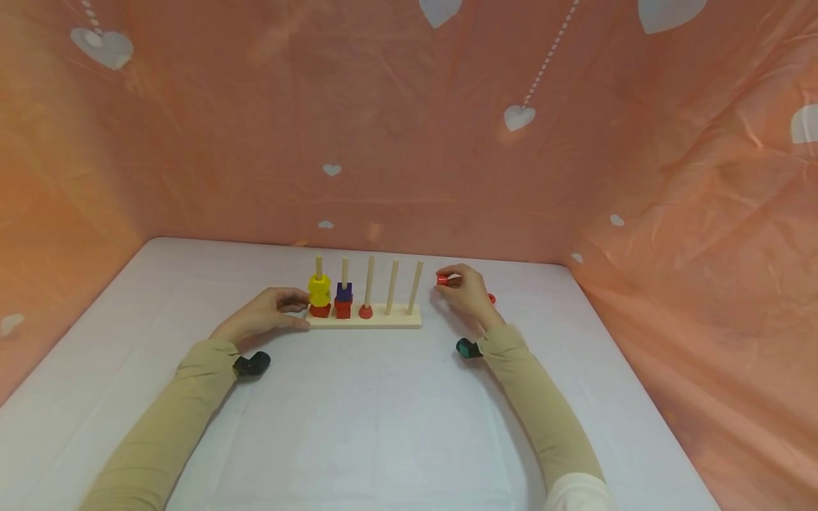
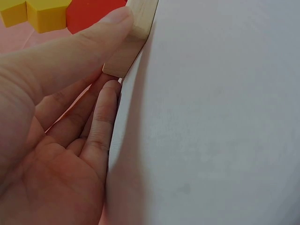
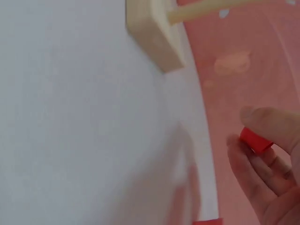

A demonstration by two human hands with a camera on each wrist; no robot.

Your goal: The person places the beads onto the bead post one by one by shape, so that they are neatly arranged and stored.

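Observation:
A wooden peg board [image 1: 383,323] with a row of upright pegs stands on the table. My left hand [image 1: 265,312] holds its left end, the thumb on the near edge and the fingers around the end. Yellow blocks [image 1: 319,291] sit over a red block [image 1: 320,311] on the leftmost peg. Purple [image 1: 344,291] is stacked over red [image 1: 343,308] on the second peg; a small red bead [image 1: 366,312] lies at the foot of the third. Right of the board, my right hand [image 1: 469,292] pinches a red cylindrical bead [image 3: 255,139] between thumb and fingers, raised above the table.
Another red piece [image 1: 491,298] lies on the table beyond my right hand, partly hidden by it. The two rightmost pegs [image 1: 392,287] carry no beads. A pink curtain [image 1: 409,142] with white hearts hangs behind the white-covered table [image 1: 371,411].

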